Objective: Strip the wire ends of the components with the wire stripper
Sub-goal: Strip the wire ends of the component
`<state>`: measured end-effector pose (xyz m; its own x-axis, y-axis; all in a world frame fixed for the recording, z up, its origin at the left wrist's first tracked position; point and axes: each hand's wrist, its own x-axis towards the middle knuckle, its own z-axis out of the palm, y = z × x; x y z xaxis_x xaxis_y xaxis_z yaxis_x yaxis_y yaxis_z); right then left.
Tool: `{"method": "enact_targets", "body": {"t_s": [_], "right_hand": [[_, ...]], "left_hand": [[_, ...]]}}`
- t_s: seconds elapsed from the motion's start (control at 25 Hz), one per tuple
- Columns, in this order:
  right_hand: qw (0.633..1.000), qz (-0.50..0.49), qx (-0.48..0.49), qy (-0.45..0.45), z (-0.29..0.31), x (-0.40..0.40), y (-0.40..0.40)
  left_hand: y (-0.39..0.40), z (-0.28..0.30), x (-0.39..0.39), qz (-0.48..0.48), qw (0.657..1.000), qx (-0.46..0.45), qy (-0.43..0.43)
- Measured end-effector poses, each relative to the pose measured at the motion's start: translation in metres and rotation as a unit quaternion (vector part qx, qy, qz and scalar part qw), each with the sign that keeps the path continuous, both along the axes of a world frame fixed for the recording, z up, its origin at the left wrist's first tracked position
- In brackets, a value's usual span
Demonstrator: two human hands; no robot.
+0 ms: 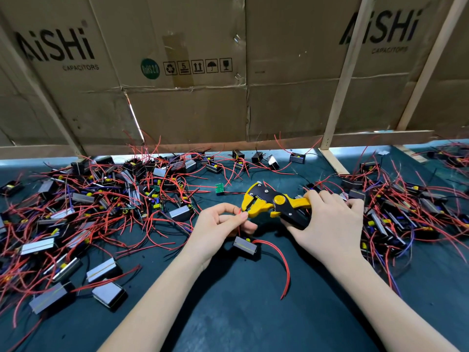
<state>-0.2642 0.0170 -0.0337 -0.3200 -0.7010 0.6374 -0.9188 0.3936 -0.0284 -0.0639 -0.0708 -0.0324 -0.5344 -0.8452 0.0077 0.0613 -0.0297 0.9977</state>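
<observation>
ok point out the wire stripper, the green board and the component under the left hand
wire stripper [275, 202]: head view, on its black body by the yellow pivot
green board [219, 188]: head view, middle of its face
component [245, 245]: head view, on its grey top

Glossy plastic wire stripper [272, 204]; matt cardboard wall [193, 107].

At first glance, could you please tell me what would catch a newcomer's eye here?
The yellow-and-black stripper at centre stands out, gripped by the right hand, its head at a red wire that the left hand pinches. Just below hangs a small component, another red lead curling toward the viewer. To the left, a tangled pile of red-wired parts covers the dark mat.
</observation>
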Motion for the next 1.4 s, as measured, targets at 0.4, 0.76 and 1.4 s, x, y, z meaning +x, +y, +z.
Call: {"method": "enact_targets", "body": {"t_s": [0.4,0.76,1.4], "right_hand": [[1.0,0.017,-0.009,0.006,0.0,0.0,0.001],[0.999,0.011,-0.025,0.024,-0.004,-0.003,-0.002],[0.963,-0.068,-0.196,-0.175,0.027,-0.032,0.011]], "left_hand": [[0.001,0.003,0.001,-0.011,1.0,0.014,-0.004],[0.001,0.003,0.002,-0.019,1.0,0.012,-0.021],[0.032,0.023,-0.018,-0.052,0.952,-0.286,-0.095]]}}
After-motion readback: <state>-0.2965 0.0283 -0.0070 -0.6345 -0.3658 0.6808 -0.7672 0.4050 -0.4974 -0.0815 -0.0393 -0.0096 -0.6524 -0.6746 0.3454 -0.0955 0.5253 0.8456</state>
